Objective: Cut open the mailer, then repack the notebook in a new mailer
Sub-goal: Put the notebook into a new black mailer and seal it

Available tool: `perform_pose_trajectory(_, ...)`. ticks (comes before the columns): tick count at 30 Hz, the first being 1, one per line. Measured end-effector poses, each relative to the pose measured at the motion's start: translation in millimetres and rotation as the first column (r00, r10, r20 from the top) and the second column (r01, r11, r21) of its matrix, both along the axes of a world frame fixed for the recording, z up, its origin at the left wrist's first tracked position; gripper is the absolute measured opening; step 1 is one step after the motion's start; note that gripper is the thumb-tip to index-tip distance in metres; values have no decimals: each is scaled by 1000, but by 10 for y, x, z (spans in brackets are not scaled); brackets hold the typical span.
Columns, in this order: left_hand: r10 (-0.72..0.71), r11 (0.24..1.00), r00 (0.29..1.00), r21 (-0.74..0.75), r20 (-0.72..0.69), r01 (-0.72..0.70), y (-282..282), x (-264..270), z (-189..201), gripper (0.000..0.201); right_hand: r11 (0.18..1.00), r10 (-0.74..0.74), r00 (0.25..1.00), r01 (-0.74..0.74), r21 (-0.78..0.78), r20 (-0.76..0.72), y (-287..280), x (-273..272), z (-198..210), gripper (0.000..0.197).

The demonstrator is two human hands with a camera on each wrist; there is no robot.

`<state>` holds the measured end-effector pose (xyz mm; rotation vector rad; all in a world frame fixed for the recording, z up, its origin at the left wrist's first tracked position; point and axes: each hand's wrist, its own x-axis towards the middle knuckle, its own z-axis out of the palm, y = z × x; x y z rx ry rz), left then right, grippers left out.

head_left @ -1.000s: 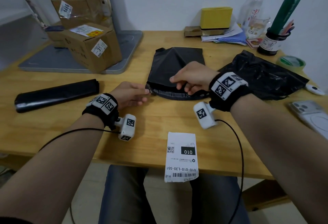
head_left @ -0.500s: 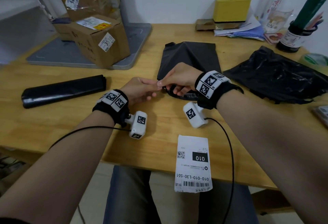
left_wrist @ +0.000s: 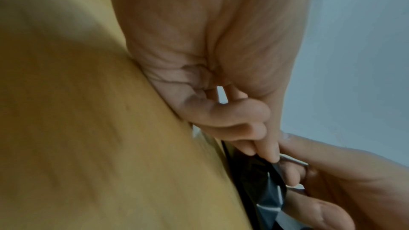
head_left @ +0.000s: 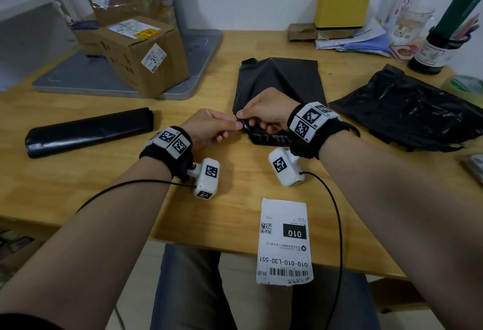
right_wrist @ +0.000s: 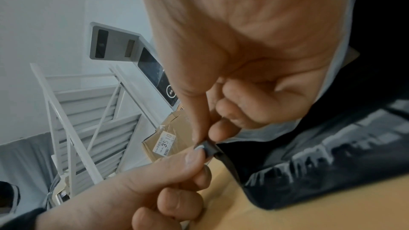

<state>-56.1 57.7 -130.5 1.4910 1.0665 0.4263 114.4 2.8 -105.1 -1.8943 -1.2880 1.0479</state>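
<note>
A new black mailer (head_left: 279,78) lies flat mid-table with a raised ridge; the notebook is not visible. My left hand (head_left: 234,125) and right hand (head_left: 243,117) meet at the mailer's near left corner. In the right wrist view the right hand (right_wrist: 204,139) pinches a small grey tab (right_wrist: 208,148) at the edge of the mailer (right_wrist: 321,163) between thumb and forefinger, with the left hand's fingertips (right_wrist: 194,158) against it. In the left wrist view the left hand (left_wrist: 268,156) pinches the mailer (left_wrist: 263,191). The crumpled old mailer (head_left: 407,110) lies at the right.
A roll of black mailers (head_left: 88,131) lies at the left. A white shipping label (head_left: 285,240) hangs over the wooden table's front edge (head_left: 209,238). Cardboard boxes (head_left: 141,52) stand on a grey platform at the back left. A yellow box, papers, bottles and a pen jar line the back right.
My right hand slid from the middle of the mailer's near edge to its left corner, where it met the left hand. Both now pinch that corner.
</note>
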Motion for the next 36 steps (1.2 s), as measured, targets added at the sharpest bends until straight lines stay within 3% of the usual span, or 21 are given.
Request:
perform_pose_trajectory(10, 31, 998, 999, -48, 28, -29, -1, -9, -12, 11, 992, -113, 989, 117, 44, -99, -132, 72, 11, 18)
perform_pose_trajectory(15, 103, 983, 991, -158, 89, -88, 17, -70, -9, 3, 957, -228, 927, 270, 107, -298, -274, 205, 31, 15)
perform_pose_trajectory(17, 137, 975, 985, -191, 105, -115, 21, -91, -9, 6, 932, -250, 859, 339, 130, -447, -327, 262, 47, 17)
perform_pose_trajectory(20, 147, 976, 986, -177, 84, -130, -14, -86, 10, 6, 887, -232, 695, 439, 145, -680, -390, 345, 72, 13)
perform_pose_trajectory(24, 157, 977, 986, -155, 60, -147, -42, -64, 26, 8, 871, -133, 565, 459, 176, -815, -501, 448, 104, 15)
perform_pose_trajectory(27, 170, 976, 984, -150, 59, -160, -55, -58, 28, 10, 838, -123, 416, 529, 130, -901, -612, 480, 170, 20)
perform_pose_trajectory(28, 174, 975, 983, -147, 57, -164, -62, -56, 29, 11, 833, -152, 424, 541, 116, -893, -649, 489, 200, 21)
perform_pose_trajectory(29, 177, 975, 983, -144, 55, -167, -69, -51, 31, 12, 837, -196, 490, 535, 115, -850, -683, 507, 225, 21)
perform_pose_trajectory(30, 178, 976, 983, -139, 51, -170, -78, -49, 33, 12, 847, -256, 608, 515, 129, -752, -711, 529, 246, 21)
perform_pose_trajectory(32, 188, 975, 981, -128, 41, -181, -91, -43, 34, 12, 886, -347, 853, 434, 160, -390, -784, 559, 295, 16)
perform_pose_trajectory(33, 196, 974, 980, -122, 35, -190, -97, -36, 34, 12, 909, -354, 916, 384, 159, -187, -821, 578, 307, 16)
perform_pose_trajectory(36, 230, 968, 973, -106, 27, -226, -116, -14, 27, 9, 971, -241, 942, 231, 68, 236, -906, 682, 284, 37)
